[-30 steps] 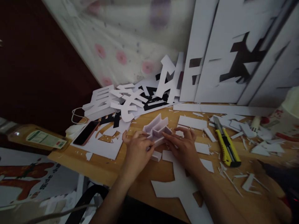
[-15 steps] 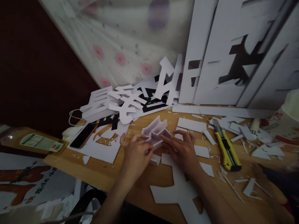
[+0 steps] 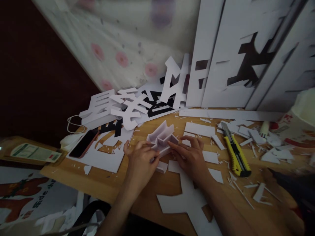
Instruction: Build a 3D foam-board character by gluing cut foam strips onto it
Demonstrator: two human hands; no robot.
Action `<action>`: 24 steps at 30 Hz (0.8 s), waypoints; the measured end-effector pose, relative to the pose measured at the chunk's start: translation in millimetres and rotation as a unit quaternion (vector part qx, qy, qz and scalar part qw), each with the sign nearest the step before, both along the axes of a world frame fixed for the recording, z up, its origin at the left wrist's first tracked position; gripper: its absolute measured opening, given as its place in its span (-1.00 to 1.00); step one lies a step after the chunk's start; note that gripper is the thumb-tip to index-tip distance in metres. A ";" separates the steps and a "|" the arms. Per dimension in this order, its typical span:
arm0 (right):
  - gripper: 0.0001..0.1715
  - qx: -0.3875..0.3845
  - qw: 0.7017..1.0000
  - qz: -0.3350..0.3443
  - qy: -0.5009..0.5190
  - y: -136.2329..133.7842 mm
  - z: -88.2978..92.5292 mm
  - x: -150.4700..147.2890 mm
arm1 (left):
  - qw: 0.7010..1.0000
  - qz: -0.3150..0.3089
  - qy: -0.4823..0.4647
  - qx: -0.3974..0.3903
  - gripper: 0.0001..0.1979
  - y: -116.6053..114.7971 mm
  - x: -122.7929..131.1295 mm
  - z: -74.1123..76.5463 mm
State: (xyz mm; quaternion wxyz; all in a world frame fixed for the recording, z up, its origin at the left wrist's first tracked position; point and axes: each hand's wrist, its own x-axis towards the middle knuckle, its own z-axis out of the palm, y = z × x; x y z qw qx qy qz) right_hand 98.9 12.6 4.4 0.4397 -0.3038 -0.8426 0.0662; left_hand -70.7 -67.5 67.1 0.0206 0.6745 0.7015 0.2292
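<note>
Press-and-hold step, looks like: left hand [image 3: 141,160] and right hand [image 3: 191,158], each pinched nearly closed, grip opposite sides of the white walled piece [image 3: 161,132] at the tabletop [image 3: 71,179]. Next move probably wants light, even pressure.

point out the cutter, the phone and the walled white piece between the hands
cutter [image 3: 236,155]: head view, on its yellow and black handle
phone [image 3: 84,144]: head view, on its dark screen
walled white piece [image 3: 165,133]: head view, on one of its upright walls
</note>
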 end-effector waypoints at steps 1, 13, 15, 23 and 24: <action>-0.72 0.002 1.000 0.000 0.002 0.1 -0.2 -0.1 | 1.000 -0.001 0.000 0.000 -0.81 -0.2 0.1 0.1; -0.71 -0.012 1.000 0.012 -0.002 1.0 -1.8 0.9 | 1.000 0.000 0.009 0.012 -0.80 0.0 -2.8 -4.3; -0.70 -0.014 1.000 0.011 -0.002 0.6 -1.4 0.6 | 1.000 0.000 0.011 0.015 -0.81 0.2 -3.2 -4.3; -0.71 -0.008 1.000 0.012 -0.007 -0.1 0.4 0.4 | 0.999 0.000 -0.001 0.050 -0.83 -1.5 -2.5 -7.0; -0.71 -0.008 1.000 0.015 -0.007 0.2 0.3 0.4 | 0.998 0.001 -0.005 0.057 -0.84 -2.0 -2.5 -8.0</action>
